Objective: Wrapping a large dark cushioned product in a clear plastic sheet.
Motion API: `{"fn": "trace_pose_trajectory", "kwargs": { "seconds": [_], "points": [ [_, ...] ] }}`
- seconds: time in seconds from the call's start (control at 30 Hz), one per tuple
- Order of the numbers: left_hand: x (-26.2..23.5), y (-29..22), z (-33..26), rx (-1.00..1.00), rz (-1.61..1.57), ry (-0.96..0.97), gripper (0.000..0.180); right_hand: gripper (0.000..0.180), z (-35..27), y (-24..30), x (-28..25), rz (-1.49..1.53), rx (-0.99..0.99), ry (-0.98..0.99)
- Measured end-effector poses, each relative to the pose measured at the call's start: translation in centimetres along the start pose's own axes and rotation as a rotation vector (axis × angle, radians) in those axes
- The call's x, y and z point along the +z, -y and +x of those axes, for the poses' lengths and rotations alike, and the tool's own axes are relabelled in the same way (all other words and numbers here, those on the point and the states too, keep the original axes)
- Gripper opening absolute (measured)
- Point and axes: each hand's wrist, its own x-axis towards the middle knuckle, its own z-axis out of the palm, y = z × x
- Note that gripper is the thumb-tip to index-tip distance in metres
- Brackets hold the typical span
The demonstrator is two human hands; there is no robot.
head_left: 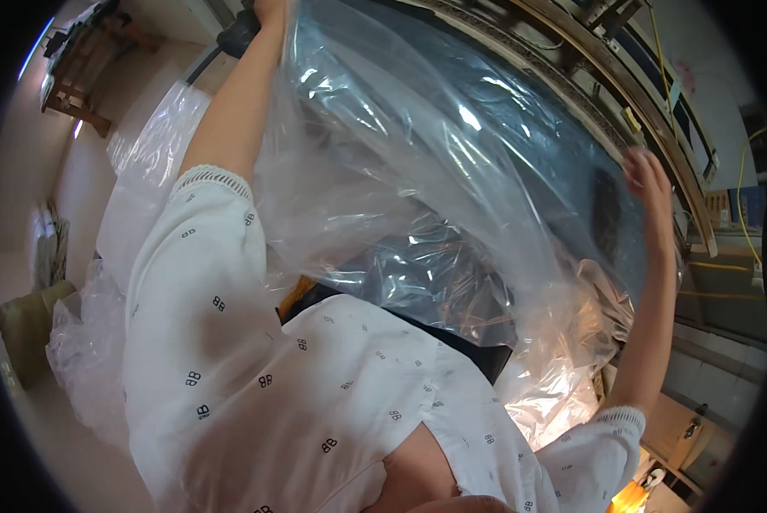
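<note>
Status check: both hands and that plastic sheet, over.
Left hand up at top edge, gripping clear plastic sheet. Right hand open against sheet's right side. Sheet draped over large dark object. Nothing blocking.

Your left hand (pixel 272 10), at about eleven o'clock, is cut off by the upper edge; only its heel shows, so its grip cannot be read. Your right hand (pixel 650 184), at two o'clock, is motion-blurred and half veiled by the clear plastic sheet (pixel 417 171). The dark bulky object (pixel 452 145) beneath the sheet shows only as a shape, possibly a machine housing. At six o'clock, your white shirt (pixel 255 368) hides its lower part.
</note>
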Motion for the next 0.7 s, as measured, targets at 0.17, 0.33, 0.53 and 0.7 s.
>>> {"fn": "trace_pose_trajectory", "kwargs": {
  "seconds": [0.17, 0.33, 0.53, 0.7],
  "points": [
    [1.8, -0.3, 0.5, -0.033, -0.055, -0.019, 0.022, 0.043, 0.3, 11.1, 18.6, 0.219, -0.227, 0.399],
    [2.3, 0.8, 1.4, -0.019, -0.106, -0.065, 0.025, 0.036, 4.9, 10.1, 25.7, -0.656, -0.563, 0.459],
    [1.2, -5.2, -0.8, 0.070, -0.153, -0.089, 0.022, 0.019, 1.9, 15.1, 18.2, 0.251, -0.060, 0.637],
    [2.4, -2.8, 0.5, 0.017, -0.019, 0.050, 0.027, 0.031, -8.4, 6.4, 12.5, -0.324, -0.028, 0.866]
  ]
}}
